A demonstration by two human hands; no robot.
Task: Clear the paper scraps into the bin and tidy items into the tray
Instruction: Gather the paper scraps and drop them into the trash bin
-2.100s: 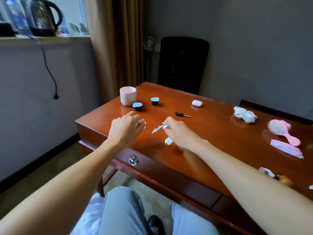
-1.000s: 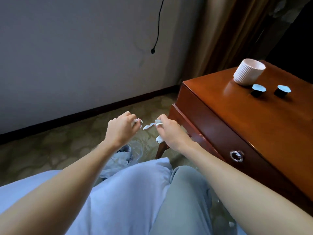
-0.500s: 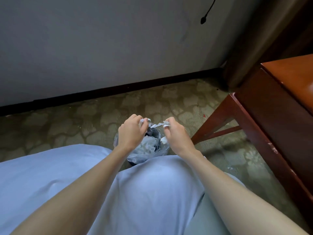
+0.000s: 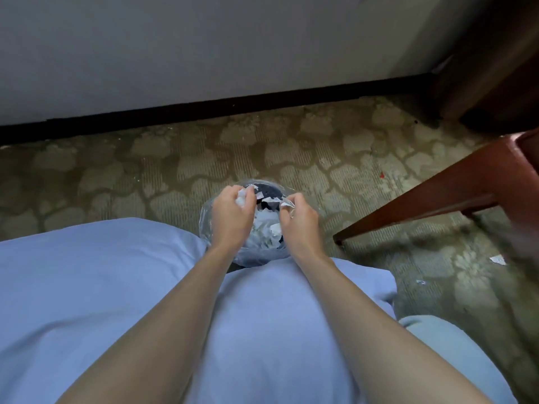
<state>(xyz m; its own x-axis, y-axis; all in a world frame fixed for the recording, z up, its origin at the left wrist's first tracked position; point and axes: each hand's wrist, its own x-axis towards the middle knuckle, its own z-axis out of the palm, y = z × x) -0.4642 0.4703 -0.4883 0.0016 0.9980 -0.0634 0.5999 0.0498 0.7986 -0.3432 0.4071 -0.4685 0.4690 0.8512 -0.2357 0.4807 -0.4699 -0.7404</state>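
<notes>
A small round bin (image 4: 269, 189) lined with clear plastic stands on the carpet in front of my knees, with several white paper scraps (image 4: 267, 221) inside. Both hands hover right over its opening. My left hand (image 4: 230, 218) has its fingers curled round a wad of white paper scraps (image 4: 241, 199). My right hand (image 4: 300, 223) pinches a thin white scrap (image 4: 284, 203) at its fingertips. The tray and the desk top are out of view.
A red-brown desk leg (image 4: 423, 205) slants across the right side. Two small scraps (image 4: 498, 260) lie on the patterned carpet at the right. A grey wall with a dark skirting board (image 4: 204, 107) runs behind the bin. A brown curtain (image 4: 490, 53) hangs at the top right.
My view turned from the desk down to the floor. Both hands carried their scraps from over the desk edge to right above the bin's opening.
</notes>
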